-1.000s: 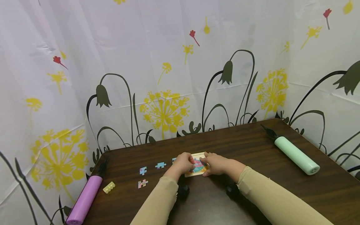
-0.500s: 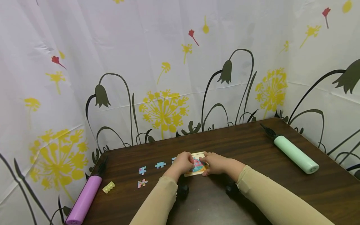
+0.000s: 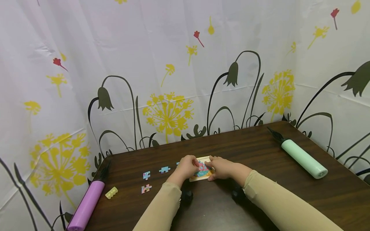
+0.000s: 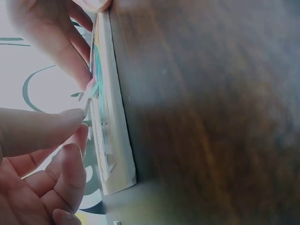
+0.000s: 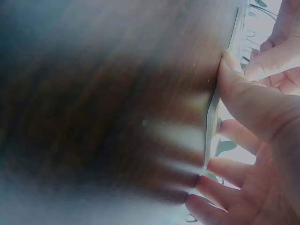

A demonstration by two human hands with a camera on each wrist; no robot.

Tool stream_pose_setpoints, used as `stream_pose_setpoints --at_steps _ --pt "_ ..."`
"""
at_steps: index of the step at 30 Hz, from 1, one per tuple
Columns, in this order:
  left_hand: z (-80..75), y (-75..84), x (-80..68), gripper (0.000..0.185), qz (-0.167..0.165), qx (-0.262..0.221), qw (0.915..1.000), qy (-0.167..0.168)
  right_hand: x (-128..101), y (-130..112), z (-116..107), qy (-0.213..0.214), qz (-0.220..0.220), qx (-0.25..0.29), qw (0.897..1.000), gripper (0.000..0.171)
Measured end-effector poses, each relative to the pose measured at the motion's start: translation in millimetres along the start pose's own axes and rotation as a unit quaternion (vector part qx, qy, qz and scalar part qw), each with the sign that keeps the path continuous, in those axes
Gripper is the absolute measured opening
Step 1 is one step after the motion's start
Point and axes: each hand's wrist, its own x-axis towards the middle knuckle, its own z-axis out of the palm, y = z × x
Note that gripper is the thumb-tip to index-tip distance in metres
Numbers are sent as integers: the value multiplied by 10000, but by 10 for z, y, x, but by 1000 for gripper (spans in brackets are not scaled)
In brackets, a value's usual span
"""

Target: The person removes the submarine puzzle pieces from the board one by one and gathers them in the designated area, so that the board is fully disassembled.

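Note:
A small jigsaw puzzle in a pale wooden tray [image 3: 203, 158] lies flat on the dark table in the head view. Over its left part, my left hand [image 3: 188, 168] pinches a thin puzzle piece [image 4: 87, 106] between thumb and index finger, tilted up at the tray's surface. My right hand [image 3: 223, 168] grips the tray's right side, thumb at the near edge and fingers spread along the side in the right wrist view. Pink, blue and orange pieces show inside the tray between the hands. Part of the picture is hidden by the fingers.
Left of the tray lie loose puzzle pieces: a blue one [image 3: 164, 169], a blue-pink one [image 3: 146, 175], a multicoloured one [image 3: 146, 188]. Another peeks out behind my left hand. Beyond are a yellow toy block [image 3: 111, 192] and a purple pump [image 3: 87, 205]. A mint-green pump [image 3: 304, 158] lies right.
My left hand has shifted very slightly left with the pinched piece. The right hand keeps its hold on the tray, and the loose pieces have stayed put.

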Motion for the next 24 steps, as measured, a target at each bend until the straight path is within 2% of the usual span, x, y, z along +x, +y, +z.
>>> stream_pose_setpoints --at_steps 6,10,14,19,24 --pt "-34 -21 -8 9 -45 -367 9993 101 -4 -4 -6 -11 3 49 10000 72" --pt "-129 -46 -41 6 -18 -415 9988 273 3 -6 0 3 13 31 10000 72" --pt "-296 -132 -106 8 -14 -445 9979 462 7 -7 8 19 49 43 10000 73" --pt "-573 -292 -289 12 51 -554 9963 662 5 -4 19 42 39 3 10000 73" --pt "-763 -434 -476 15 -269 -418 9961 736 12 4 18 40 45 -24 10000 74"
